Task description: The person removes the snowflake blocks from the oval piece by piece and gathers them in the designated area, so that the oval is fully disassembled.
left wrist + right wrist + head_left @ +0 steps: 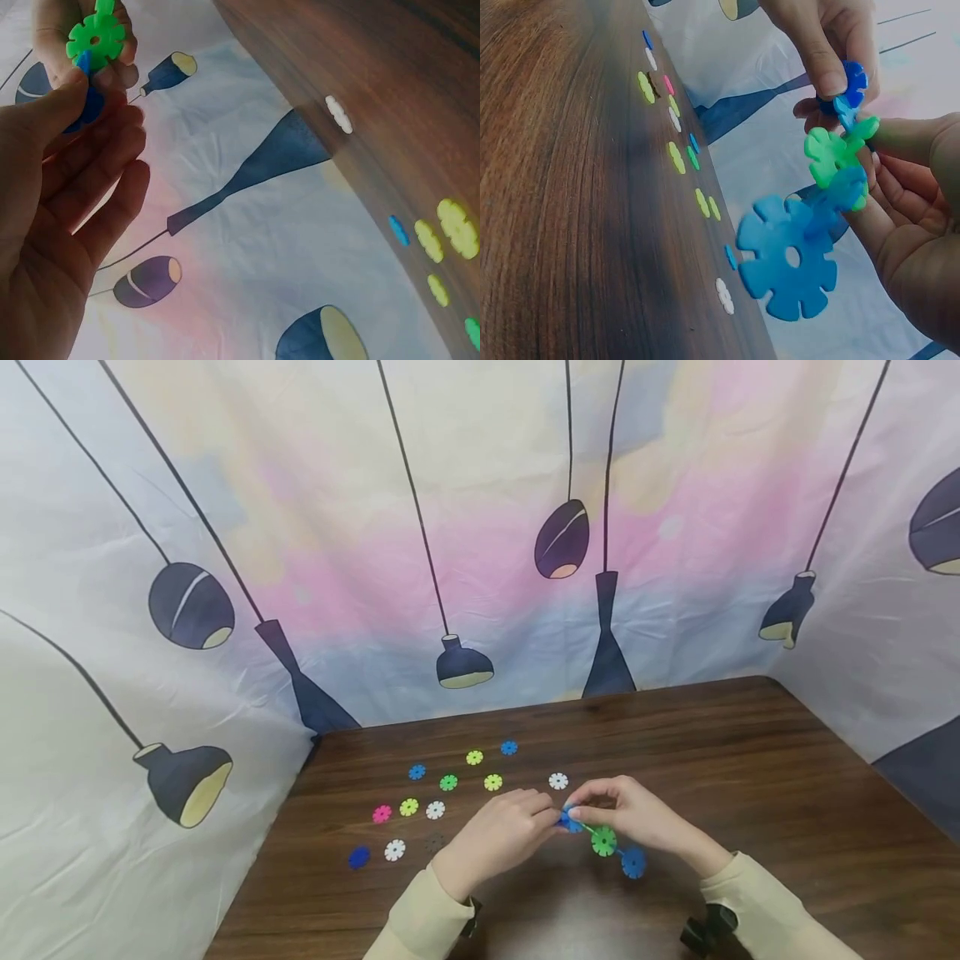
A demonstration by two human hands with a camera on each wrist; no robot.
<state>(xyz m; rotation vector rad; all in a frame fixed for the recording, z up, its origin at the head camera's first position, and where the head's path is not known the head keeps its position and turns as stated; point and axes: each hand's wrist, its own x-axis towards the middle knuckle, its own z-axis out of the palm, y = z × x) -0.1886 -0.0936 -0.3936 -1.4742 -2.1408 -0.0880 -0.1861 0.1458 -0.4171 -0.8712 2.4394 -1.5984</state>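
Both hands meet above the table at a chain of slotted plastic snowflake discs. In the head view, my left hand (495, 835) is at the chain's left end and my right hand (637, 810) is right beside it. The left thumb and fingers pinch a dark blue disc (856, 81), which touches a lighter blue disc (845, 112). My right hand grips the chain close by, near a green disc (823, 154). A large blue disc (787, 259) hangs at the chain's free end. Fingers partly hide where the discs join.
Loose discs lie on the brown wooden table (675, 735), left of and beyond the hands: a white disc (558, 781), a pink disc (382, 814), a dark blue disc (359, 857) and several others. A lamp-patterned cloth (510, 610) hangs behind the table.
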